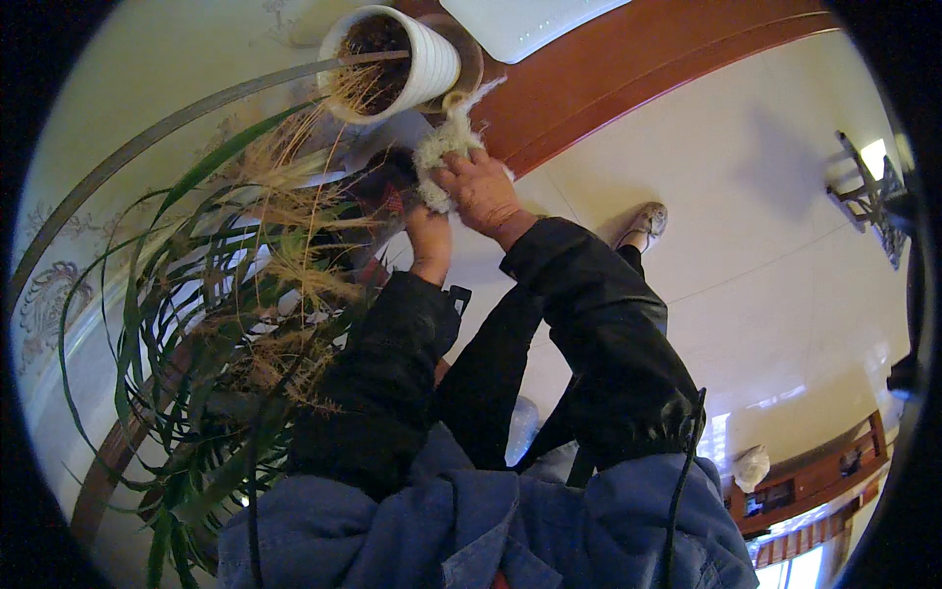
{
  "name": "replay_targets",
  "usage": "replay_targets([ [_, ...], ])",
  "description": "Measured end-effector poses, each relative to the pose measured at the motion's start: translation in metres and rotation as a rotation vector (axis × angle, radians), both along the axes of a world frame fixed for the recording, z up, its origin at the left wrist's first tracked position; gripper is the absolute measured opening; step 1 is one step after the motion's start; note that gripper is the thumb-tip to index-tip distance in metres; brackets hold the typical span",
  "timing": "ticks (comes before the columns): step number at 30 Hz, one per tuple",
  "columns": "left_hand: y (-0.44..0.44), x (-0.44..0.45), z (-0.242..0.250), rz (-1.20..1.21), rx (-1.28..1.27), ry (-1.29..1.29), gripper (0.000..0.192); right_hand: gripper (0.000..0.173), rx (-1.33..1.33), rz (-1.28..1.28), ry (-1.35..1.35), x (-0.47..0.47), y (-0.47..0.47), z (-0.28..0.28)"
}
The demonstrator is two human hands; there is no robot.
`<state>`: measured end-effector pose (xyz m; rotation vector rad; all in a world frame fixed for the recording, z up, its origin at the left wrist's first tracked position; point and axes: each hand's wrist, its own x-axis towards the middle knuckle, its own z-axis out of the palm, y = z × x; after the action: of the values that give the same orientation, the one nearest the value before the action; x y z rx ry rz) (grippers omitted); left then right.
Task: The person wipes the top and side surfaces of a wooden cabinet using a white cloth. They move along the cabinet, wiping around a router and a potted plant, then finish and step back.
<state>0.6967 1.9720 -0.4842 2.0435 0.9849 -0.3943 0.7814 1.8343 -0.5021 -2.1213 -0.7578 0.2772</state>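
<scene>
My right hand [483, 193] grips a fluffy off-white cloth [450, 138], whose thin end trails up toward the wooden ledge. Just below it, my left hand [430, 240] reaches up close to the cloth's lower edge; its fingers are hidden, so I cannot tell what it holds. Above both hands a ribbed white pot [434, 66] lies tilted in view, with dark soil [375, 62] and dry stalks at its mouth. A dark, partly reddish object [394, 184] sits beside the left hand, mostly hidden behind leaves.
Long green leaves [176, 353] and dry tan plumes [309, 269] crowd my left side. A reddish-brown wooden ledge [589, 92] runs along the top, carrying a white panel [530, 26]. A dark stool-like object [868, 184] stands far right on the pale floor [751, 294].
</scene>
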Motion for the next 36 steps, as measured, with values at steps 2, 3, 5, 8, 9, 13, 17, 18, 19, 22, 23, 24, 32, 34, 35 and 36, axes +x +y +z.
replay_targets([
  [2, 0.003, -0.002, 0.012, 0.378, -0.372, -0.311, 0.046, 0.047, 0.237, -0.148, 0.130, -0.013, 0.007, 0.001],
  [3, -0.001, -0.003, 0.019, 0.584, -0.566, -0.453, 0.048, 0.049, 0.349, -0.197, 0.458, -0.017, 0.006, 0.002],
  [5, -0.003, -0.002, 0.039, 0.656, -0.796, -0.320, 0.055, 0.052, 0.528, -0.345, 1.102, -0.023, 0.000, 0.005],
  [8, -0.025, -0.003, 0.051, 0.284, -0.670, -0.315, 0.058, 0.054, 1.050, -0.270, 1.599, -0.029, -0.018, 0.010],
  [9, -0.029, -0.001, 0.051, 0.237, -0.593, -0.287, 0.058, 0.057, 1.212, -0.215, 1.747, -0.031, -0.022, 0.011],
  [13, -0.031, -0.002, 0.035, 0.268, -0.479, -0.212, 0.057, 0.062, 1.016, -0.183, 1.634, -0.038, -0.030, 0.010],
  [17, -0.009, -0.040, -0.003, 0.480, -0.560, -0.236, 0.051, 0.066, 0.733, -0.041, 1.324, -0.038, -0.043, 0.002],
  [18, 0.000, -0.053, -0.017, 0.400, -0.539, -0.243, 0.049, 0.068, 0.635, -0.002, 1.258, -0.036, -0.052, -0.002],
  [19, 0.009, -0.064, -0.035, 0.359, -0.503, -0.250, 0.049, 0.068, 0.620, 0.046, 1.264, -0.033, -0.063, -0.006],
  [22, 0.035, -0.083, -0.101, 0.337, -0.387, -0.263, 0.048, 0.064, 0.552, 0.133, 1.352, -0.023, -0.105, -0.020],
  [23, 0.041, -0.082, -0.123, 0.355, -0.357, -0.263, 0.048, 0.062, 0.572, 0.124, 1.375, -0.021, -0.118, -0.026],
  [24, 0.048, -0.072, -0.145, 0.365, -0.308, -0.257, 0.049, 0.059, 0.591, 0.115, 1.398, -0.019, -0.129, -0.029],
  [32, 0.074, 0.060, -0.209, 0.189, -0.033, -0.137, 0.051, 0.049, 0.633, 0.018, 1.307, -0.016, -0.189, -0.048],
  [34, 0.070, 0.079, -0.217, 0.152, -0.003, -0.116, 0.052, 0.049, 0.608, 0.002, 1.287, -0.015, -0.200, -0.052],
  [35, 0.070, 0.084, -0.222, 0.140, 0.003, -0.110, 0.052, 0.050, 0.615, 0.013, 1.286, -0.016, -0.203, -0.055],
  [36, 0.068, 0.087, -0.225, 0.132, 0.007, -0.103, 0.052, 0.051, 0.613, 0.009, 1.287, -0.016, -0.207, -0.058],
])
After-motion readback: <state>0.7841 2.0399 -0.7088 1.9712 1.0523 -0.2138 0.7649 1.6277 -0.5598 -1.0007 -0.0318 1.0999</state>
